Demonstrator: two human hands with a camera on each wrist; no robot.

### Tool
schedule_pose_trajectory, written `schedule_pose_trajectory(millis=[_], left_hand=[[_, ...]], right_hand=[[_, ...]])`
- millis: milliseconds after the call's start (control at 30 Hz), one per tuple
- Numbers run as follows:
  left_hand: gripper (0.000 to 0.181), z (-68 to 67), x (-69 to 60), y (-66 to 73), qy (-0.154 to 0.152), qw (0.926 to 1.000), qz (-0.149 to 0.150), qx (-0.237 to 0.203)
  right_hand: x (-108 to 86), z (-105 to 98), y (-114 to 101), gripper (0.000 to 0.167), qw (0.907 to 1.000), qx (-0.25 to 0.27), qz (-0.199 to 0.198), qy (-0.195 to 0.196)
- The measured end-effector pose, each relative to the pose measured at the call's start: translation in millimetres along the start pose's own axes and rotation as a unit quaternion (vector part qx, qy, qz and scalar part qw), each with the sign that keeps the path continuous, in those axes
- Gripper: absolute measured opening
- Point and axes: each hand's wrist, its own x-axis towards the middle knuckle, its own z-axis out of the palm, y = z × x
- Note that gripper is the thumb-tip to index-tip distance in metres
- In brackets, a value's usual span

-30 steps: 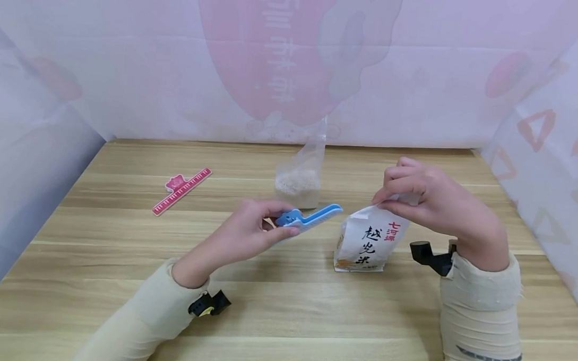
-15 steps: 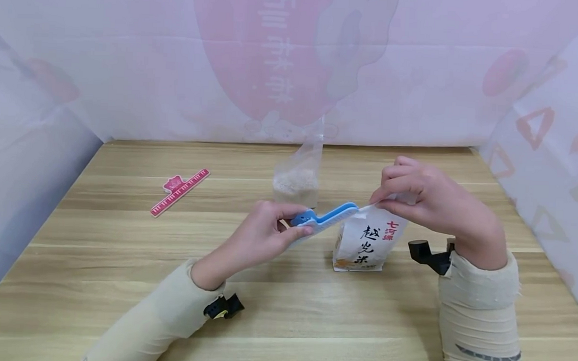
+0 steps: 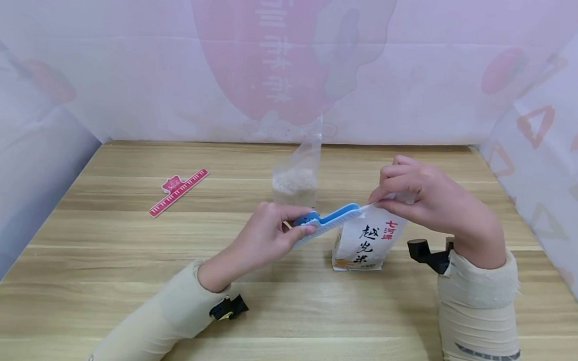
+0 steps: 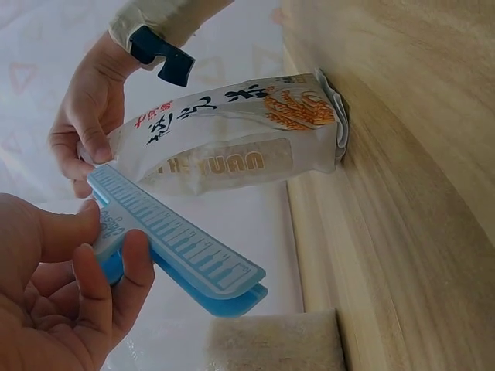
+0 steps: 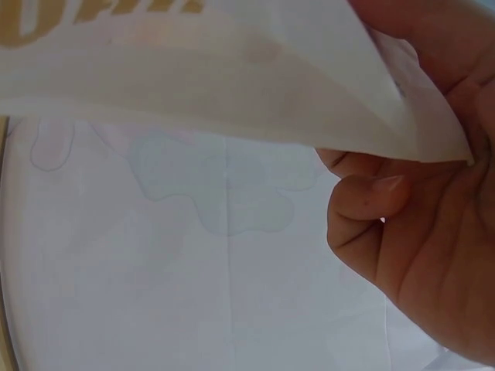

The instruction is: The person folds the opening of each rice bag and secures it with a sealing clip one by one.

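Note:
Between thumb and fingers, my left hand (image 3: 255, 243) pinches the handle of a light blue bag clip (image 3: 337, 218) with a ruler-like pattern. In the left wrist view the two long plates of the clip (image 4: 182, 236) look slightly apart. The clip's far end meets the upper left corner of a white paper rice bag (image 3: 363, 244), which stands upright on the table. Fingers of my right hand (image 3: 429, 201) pinch the bag's top edge. From the right wrist, the paper of the bag (image 5: 232, 85) runs into the right hand (image 5: 433, 232); some fingertips are hidden behind it.
A pink clip (image 3: 177, 193) lies on the wooden table (image 3: 284, 318) at the left. Behind the blue clip stands a clear plastic bag (image 3: 296, 183) of pale grains. Printed white cloth walls (image 3: 144, 80) border the table at the back and sides.
My left hand has moved right with the blue clip, bringing its end from beside the rice bag to the bag's top corner. The right hand keeps its hold, nearly still.

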Motion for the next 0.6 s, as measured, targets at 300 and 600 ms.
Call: schedule_pose_trajectory(millis=[300, 600], left_hand=[[0.012, 8.8, 2.3, -1.3, 0.009, 0.9997, 0.005, 0.024], [0.006, 13.1, 2.7, -4.2, 0.007, 1.0, -0.005, 0.004]], right_hand=[[0.6, 1, 1, 0.033, 1.0, 0.001, -0.004, -0.001], [0.7, 2, 1, 0.033, 1.0, 0.003, -0.006, 0.003]])
